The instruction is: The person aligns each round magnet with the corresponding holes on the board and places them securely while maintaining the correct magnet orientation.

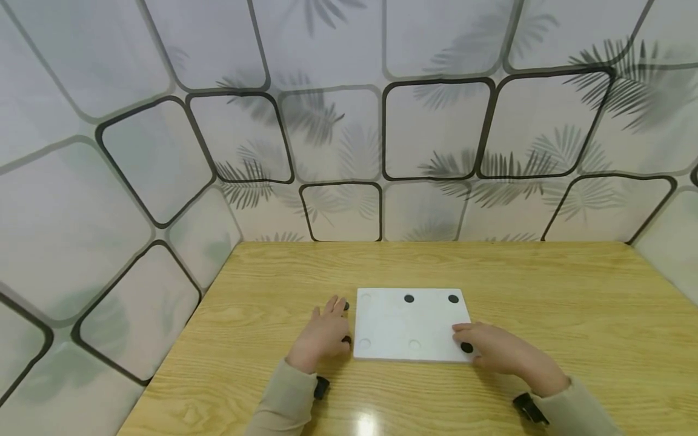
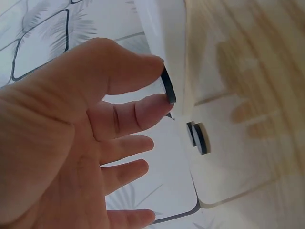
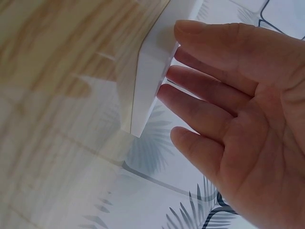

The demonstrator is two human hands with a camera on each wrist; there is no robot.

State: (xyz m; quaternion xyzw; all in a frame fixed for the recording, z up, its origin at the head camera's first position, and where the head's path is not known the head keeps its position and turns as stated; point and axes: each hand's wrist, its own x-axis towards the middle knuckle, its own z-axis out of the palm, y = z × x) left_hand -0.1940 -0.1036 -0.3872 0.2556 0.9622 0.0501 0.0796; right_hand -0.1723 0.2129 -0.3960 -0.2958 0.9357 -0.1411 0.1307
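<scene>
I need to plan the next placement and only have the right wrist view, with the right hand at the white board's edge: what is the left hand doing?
Observer: The left hand pinches a black disc between thumb and index finger.

Operator: Are there discs on the board too?

Observer: Yes, in the head view the white board carries three: an upper-middle disc, an upper-right disc and a lower-right disc.

Operator: Any round spots without one?

Observer: Three: the upper-left spot, the lower-left spot and the lower-middle spot.
</scene>
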